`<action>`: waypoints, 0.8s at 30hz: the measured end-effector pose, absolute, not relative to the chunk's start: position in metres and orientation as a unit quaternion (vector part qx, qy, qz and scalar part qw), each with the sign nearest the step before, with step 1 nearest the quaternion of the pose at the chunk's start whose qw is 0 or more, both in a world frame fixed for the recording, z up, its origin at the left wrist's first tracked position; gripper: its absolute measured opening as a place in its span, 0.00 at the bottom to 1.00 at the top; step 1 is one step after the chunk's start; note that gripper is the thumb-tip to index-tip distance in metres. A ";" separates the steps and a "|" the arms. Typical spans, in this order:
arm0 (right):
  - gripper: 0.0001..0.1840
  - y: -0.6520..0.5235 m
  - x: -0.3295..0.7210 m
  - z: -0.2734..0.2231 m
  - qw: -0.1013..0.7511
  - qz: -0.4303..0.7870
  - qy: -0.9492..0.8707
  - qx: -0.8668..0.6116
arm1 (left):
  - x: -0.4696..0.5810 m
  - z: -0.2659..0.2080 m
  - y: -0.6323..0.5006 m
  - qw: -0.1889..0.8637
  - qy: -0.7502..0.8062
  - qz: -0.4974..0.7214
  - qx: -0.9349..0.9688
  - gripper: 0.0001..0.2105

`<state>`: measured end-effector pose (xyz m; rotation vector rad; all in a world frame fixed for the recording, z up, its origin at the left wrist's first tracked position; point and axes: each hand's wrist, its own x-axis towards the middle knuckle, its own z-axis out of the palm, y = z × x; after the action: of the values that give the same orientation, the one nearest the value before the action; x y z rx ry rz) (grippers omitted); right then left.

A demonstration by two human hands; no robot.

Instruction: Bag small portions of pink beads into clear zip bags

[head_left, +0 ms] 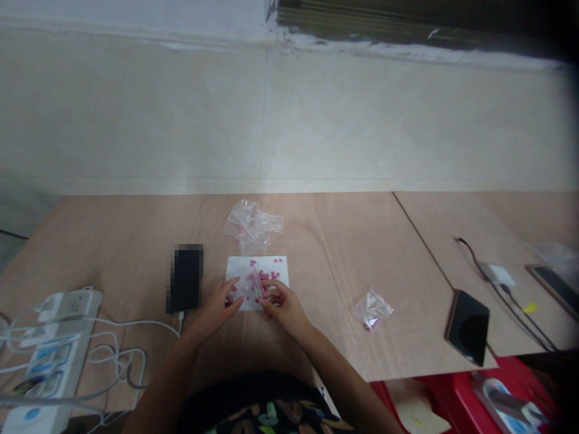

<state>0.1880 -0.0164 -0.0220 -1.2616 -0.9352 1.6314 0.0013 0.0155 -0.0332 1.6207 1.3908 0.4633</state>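
Observation:
A white sheet of paper [281,266] lies on the table in front of me, with several small pink-red pieces [274,275] scattered on it. Over the paper, my right hand [281,304] pinches a small clear zip bag [254,283] near its red-striped edge. My left hand [226,300] is at the paper's left side, thumb and forefinger apart, close to the bag; whether it touches the bag I cannot tell. Some pink-red pieces are partly covered by my fingers. What the bag contains is unclear.
Behind the paper sits a pile of clear zip bags [253,223]. To the right is a bag with pink-red contents [373,310], then a phone [468,327] and a white adapter [499,275]. At left are a dark phone [185,280], cables and a power strip [67,337].

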 end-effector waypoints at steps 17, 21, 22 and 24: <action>0.17 -0.010 0.197 0.016 0.386 0.533 -0.562 -0.501 | 0.005 -0.023 0.012 0.587 0.512 0.189 0.598 0.22; 0.14 -0.010 0.198 0.019 0.365 0.533 -0.581 -0.495 | 0.003 -0.026 0.012 0.577 0.518 0.183 0.605 0.22; 0.14 -0.010 0.198 0.018 0.360 0.535 -0.585 -0.492 | 0.003 -0.027 0.012 0.577 0.518 0.181 0.605 0.23; 0.15 -0.010 0.198 0.014 0.351 0.541 -0.589 -0.486 | 0.002 -0.029 0.012 0.579 0.516 0.179 0.605 0.23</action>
<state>0.1983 -0.0098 0.0139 -1.2590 -1.5250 1.4018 0.0016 0.0120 -0.0288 1.4150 1.2059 0.4196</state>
